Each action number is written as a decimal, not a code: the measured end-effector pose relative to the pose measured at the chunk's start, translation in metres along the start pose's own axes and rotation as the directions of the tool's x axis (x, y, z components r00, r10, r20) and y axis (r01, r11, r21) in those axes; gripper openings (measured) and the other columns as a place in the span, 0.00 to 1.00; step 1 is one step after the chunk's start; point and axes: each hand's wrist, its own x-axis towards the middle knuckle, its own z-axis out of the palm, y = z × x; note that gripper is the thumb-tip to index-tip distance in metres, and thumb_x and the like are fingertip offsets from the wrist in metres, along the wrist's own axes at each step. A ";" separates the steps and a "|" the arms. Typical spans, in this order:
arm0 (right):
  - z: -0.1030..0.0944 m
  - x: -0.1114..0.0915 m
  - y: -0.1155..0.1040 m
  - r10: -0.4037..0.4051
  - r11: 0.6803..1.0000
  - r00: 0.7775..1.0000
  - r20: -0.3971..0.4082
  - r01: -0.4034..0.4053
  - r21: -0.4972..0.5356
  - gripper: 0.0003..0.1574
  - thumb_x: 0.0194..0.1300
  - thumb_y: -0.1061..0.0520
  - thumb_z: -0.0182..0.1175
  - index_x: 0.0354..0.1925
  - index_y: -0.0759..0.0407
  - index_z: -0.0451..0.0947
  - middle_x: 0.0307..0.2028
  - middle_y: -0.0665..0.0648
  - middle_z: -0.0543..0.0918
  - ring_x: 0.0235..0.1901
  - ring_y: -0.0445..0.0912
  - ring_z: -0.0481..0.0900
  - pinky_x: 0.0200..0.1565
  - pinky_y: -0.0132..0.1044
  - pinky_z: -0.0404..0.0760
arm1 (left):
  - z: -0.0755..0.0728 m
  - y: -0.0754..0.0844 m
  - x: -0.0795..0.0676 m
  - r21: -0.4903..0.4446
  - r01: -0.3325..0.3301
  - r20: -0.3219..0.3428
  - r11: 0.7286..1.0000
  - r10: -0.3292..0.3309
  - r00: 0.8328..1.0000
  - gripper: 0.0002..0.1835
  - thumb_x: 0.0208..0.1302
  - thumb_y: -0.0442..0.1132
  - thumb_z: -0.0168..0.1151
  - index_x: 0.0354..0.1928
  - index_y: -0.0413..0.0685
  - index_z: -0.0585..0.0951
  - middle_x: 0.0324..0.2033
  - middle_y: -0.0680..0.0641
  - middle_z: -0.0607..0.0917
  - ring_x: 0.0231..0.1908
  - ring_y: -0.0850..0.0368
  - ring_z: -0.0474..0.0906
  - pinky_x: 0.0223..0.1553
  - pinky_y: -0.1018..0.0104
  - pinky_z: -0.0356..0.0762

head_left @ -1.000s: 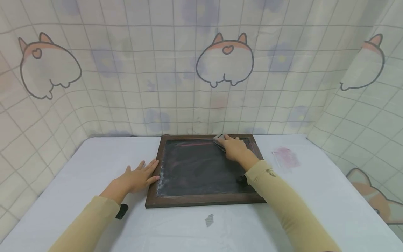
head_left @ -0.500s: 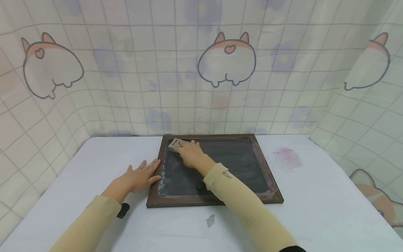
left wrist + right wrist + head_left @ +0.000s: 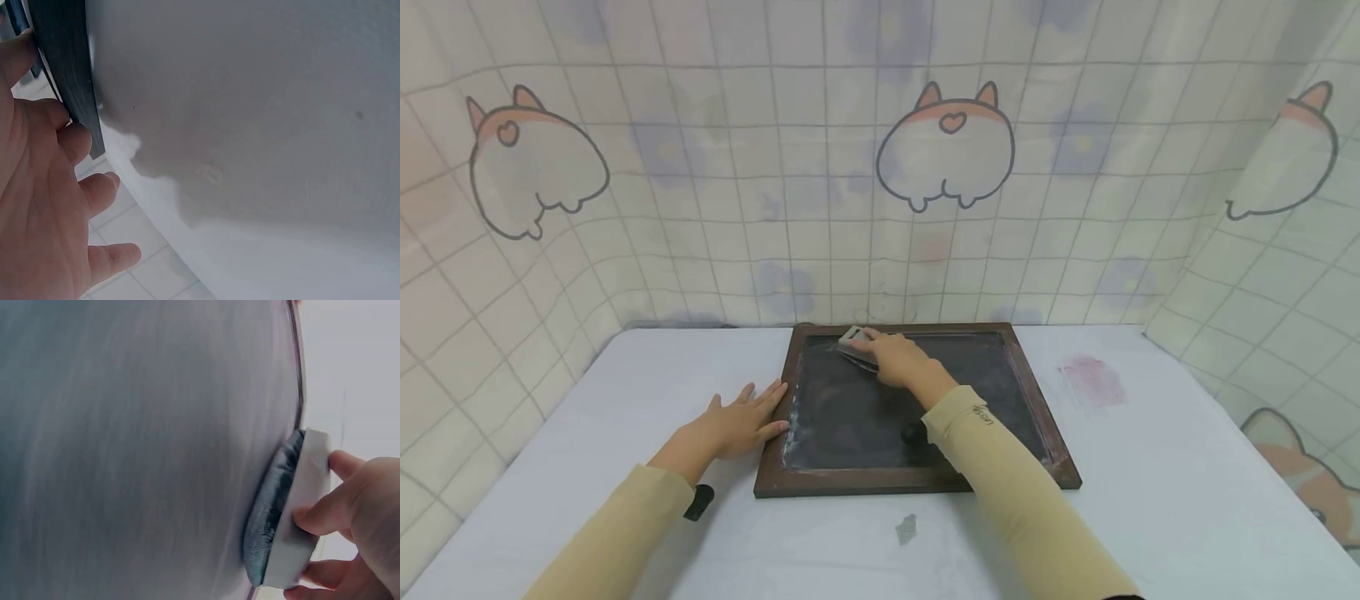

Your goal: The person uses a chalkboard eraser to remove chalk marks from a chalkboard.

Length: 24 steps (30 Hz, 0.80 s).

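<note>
A chalkboard in a brown wooden frame lies on a white table. Near its far edge, left of the middle, my right hand grips a chalkboard eraser. In the right wrist view the eraser has a pale back and a dark, soft pad against the board, with thumb and fingers around the back. My left hand rests at the board's left side, fingers spread, fingertips touching the wooden frame. The left wrist view shows the left hand with several fingers extended by the frame.
A pink chalk smudge marks the table right of the board. A small grey patch lies in front of it. Behind the table hangs a checked curtain with corgi drawings. Chalk dust lines the board's left edge.
My right hand swept the eraser leftward along the board's far edge to its left corner, then came partway back to the right. My left hand stayed at the frame.
</note>
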 end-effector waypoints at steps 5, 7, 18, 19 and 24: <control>-0.012 -0.026 0.062 0.049 0.993 0.999 -0.011 -0.047 0.109 0.49 0.68 0.79 0.51 0.79 0.47 0.61 0.80 0.60 0.54 0.17 0.42 0.53 0.21 0.32 0.59 | 0.001 0.001 0.000 -0.002 -0.011 -0.001 1.000 0.011 1.000 0.42 0.80 0.62 0.45 0.82 0.43 0.50 0.80 0.39 0.52 0.76 0.29 0.46 0.66 0.19 0.39; -0.017 -0.039 0.084 0.065 0.988 0.998 -0.018 -0.062 0.141 0.48 0.67 0.80 0.50 0.79 0.51 0.61 0.79 0.63 0.54 0.16 0.41 0.51 0.21 0.31 0.58 | 0.001 0.000 0.000 0.007 -0.012 -0.002 1.000 0.012 1.000 0.41 0.80 0.61 0.45 0.82 0.43 0.50 0.80 0.39 0.52 0.76 0.29 0.46 0.66 0.19 0.39; -0.031 -0.076 0.138 0.172 0.974 0.985 -0.021 -0.167 0.151 0.47 0.63 0.80 0.49 0.78 0.59 0.61 0.78 0.70 0.53 0.17 0.42 0.52 0.23 0.33 0.60 | 0.000 0.000 -0.001 0.030 -0.033 -0.018 0.999 0.034 0.999 0.41 0.80 0.60 0.45 0.81 0.42 0.51 0.79 0.38 0.53 0.76 0.28 0.48 0.65 0.18 0.42; -0.031 -0.076 0.135 0.171 0.977 0.985 -0.023 -0.167 0.134 0.47 0.63 0.80 0.49 0.78 0.59 0.61 0.78 0.70 0.53 0.18 0.43 0.54 0.23 0.34 0.61 | 0.000 0.001 -0.001 0.030 -0.034 -0.018 0.999 0.034 0.999 0.41 0.80 0.60 0.45 0.81 0.42 0.51 0.80 0.38 0.53 0.76 0.28 0.48 0.65 0.18 0.42; -0.028 -0.066 0.108 0.169 0.985 0.985 -0.044 -0.168 0.022 0.46 0.66 0.78 0.51 0.78 0.55 0.62 0.78 0.69 0.55 0.28 0.55 0.75 0.31 0.43 0.71 | 0.002 -0.002 0.001 0.023 -0.029 -0.009 0.999 0.029 1.000 0.41 0.80 0.60 0.45 0.82 0.42 0.50 0.80 0.38 0.51 0.76 0.28 0.47 0.65 0.18 0.40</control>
